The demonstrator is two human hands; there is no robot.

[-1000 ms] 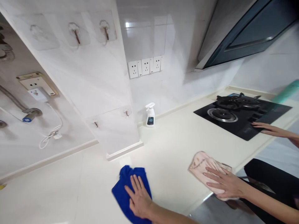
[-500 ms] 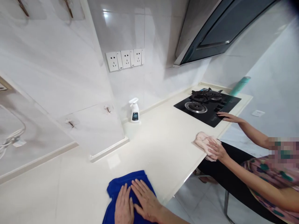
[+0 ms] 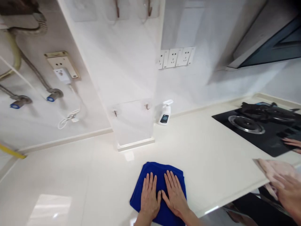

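Note:
A blue cloth (image 3: 160, 171) lies on the white countertop (image 3: 207, 157) near its front edge. My left hand (image 3: 150, 196) and my right hand (image 3: 175, 196) both lie flat on the cloth, side by side, fingers stretched forward. Neither hand grips anything.
A white spray bottle (image 3: 165, 113) stands against the wall. A black gas hob (image 3: 261, 128) is set in the counter at the right. Another person's hand (image 3: 285, 185) presses a pink cloth (image 3: 274, 168) at the right edge; their other hand (image 3: 291, 142) rests on the hob. Sockets (image 3: 176, 57) and pipes (image 3: 28, 84) are on the wall.
My left hand came onto the blue cloth beside my right hand. The view swung left, so the other person and the hob slid toward the right edge.

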